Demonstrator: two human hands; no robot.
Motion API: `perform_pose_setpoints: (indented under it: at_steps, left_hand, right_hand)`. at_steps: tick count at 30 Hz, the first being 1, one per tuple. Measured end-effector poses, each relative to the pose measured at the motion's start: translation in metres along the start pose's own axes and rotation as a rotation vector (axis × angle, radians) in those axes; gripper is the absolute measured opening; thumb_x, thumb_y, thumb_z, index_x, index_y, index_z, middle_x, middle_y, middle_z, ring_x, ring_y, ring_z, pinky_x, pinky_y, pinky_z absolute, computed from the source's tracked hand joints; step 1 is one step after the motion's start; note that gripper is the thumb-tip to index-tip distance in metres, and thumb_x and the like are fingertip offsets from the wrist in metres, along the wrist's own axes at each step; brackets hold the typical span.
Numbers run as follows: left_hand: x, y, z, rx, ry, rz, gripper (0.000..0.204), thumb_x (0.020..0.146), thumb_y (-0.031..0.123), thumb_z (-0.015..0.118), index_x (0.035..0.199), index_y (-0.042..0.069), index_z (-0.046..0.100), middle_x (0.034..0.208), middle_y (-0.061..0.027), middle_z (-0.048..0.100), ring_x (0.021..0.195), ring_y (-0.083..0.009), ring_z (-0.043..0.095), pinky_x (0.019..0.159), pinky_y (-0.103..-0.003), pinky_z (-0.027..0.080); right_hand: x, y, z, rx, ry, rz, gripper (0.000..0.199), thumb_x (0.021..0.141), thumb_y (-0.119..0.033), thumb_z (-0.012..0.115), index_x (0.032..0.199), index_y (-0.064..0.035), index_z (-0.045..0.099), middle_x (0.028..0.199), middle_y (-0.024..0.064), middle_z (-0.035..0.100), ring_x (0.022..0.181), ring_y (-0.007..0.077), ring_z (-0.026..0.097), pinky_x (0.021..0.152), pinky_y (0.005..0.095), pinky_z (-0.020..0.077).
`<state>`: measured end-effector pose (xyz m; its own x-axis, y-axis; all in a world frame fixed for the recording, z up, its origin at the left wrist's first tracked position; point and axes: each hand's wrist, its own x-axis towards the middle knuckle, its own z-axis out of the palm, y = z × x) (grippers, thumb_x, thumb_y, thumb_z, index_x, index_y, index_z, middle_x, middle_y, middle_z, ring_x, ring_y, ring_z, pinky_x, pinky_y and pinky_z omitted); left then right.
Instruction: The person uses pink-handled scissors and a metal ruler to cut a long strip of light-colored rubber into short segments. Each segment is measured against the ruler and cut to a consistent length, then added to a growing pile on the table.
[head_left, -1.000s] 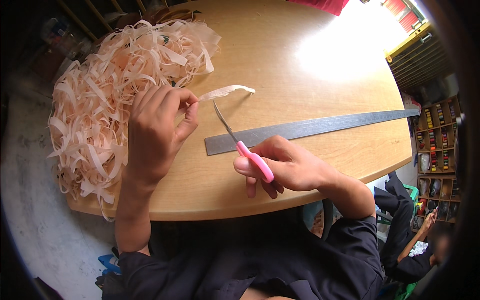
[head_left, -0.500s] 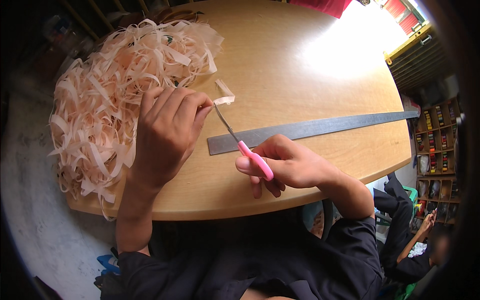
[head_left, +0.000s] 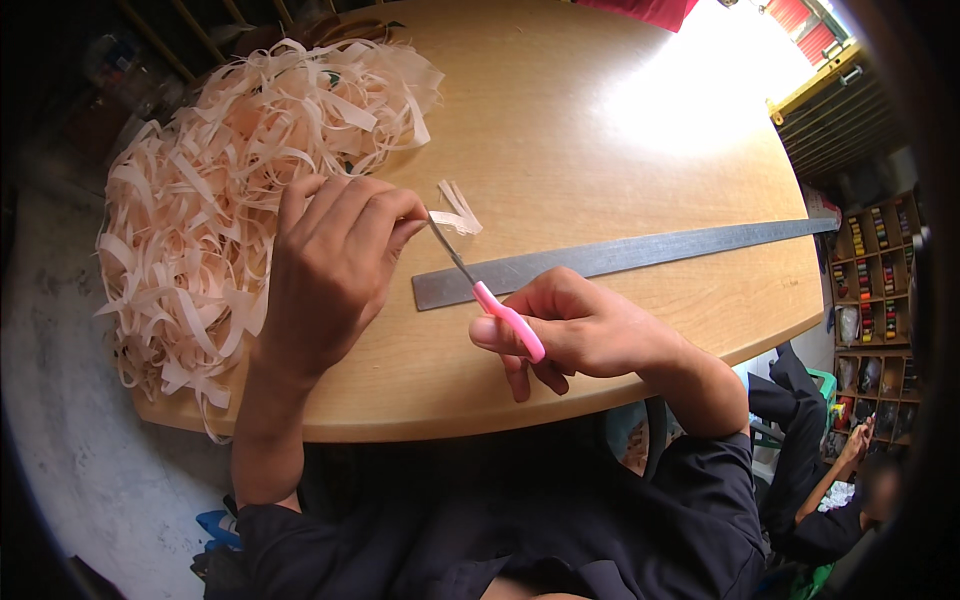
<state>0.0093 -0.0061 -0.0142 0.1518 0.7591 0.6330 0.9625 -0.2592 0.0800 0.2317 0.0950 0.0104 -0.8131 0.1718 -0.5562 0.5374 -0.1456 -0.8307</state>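
Observation:
My left hand [head_left: 345,250] pinches a short pale peach fabric strip [head_left: 458,219], whose frayed end sticks out past the fingertips over the table. Pink-handled scissors [head_left: 512,322] are gripped in my right hand [head_left: 575,325], the thumb through one loop. Their blades look closed and their tips meet the strip right beside my left fingertips. Beneath and behind the scissors lies a long steel ruler [head_left: 620,255], slanting up to the right. A big tangled heap of peach fabric strips [head_left: 200,220] fills the left side, partly hidden by my left hand.
The wooden table [head_left: 520,120] has a curved near edge close to my body. Wooden shelves [head_left: 875,290] with thread spools stand at the far right. Below them another person [head_left: 850,500] sits holding something small. Red cloth [head_left: 640,12] lies at the far edge.
The strip's free end has swung down and to the right at the scissor tips. Both hands have stayed almost in place.

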Motion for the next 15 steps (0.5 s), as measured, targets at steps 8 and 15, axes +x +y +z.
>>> perform_pose_setpoints:
  at_steps: [8, 15]
  left_hand:
    - [0.0, -0.002, 0.0004, -0.044, -0.002, 0.004, 0.019, 0.085, 0.007, 0.079, 0.1, 0.006, 0.066, 0.092, -0.0052, 0.066, 0.088, -0.0243, 0.065, 0.088, -0.04, 0.045]
    - [0.0011, -0.0011, -0.0034, -0.063, 0.033, 0.012, 0.019, 0.085, 0.006, 0.079, 0.099, 0.006, 0.066, 0.091, -0.0051, 0.067, 0.086, -0.0242, 0.066, 0.086, -0.04, 0.046]
  right_hand:
    - [0.0019, 0.0033, 0.0004, 0.0, 0.003, 0.025, 0.065, 0.097, -0.062, 0.067, 0.073, -0.0017, 0.067, 0.064, 0.0092, 0.067, 0.052, 0.0118, 0.058, 0.05, 0.0263, 0.0436]
    - [-0.0017, 0.0018, 0.0008, -0.029, 0.018, -0.026, 0.068, 0.096, -0.066, 0.066, 0.073, -0.0018, 0.067, 0.063, 0.0079, 0.065, 0.054, 0.0115, 0.057, 0.051, 0.0264, 0.0435]
